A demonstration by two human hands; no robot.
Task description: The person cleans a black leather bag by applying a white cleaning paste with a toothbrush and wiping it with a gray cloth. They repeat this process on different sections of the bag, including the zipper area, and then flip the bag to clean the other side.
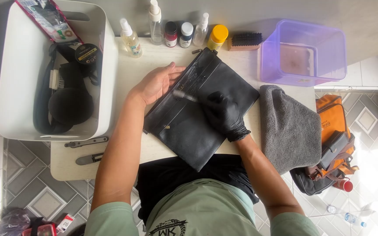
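Observation:
A black leather pouch lies tilted on a small white table. My left hand, bare, rests flat on the pouch's upper left edge near its zip. In a black glove, my right hand grips a small brush whose head touches the pouch near the zip. Part of the pouch's top looks wet or shiny.
A white tub of brushes and tins stands at left. Spray bottles, small jars and a wooden brush line the far edge. A purple tub, a grey towel and an orange bag are at right.

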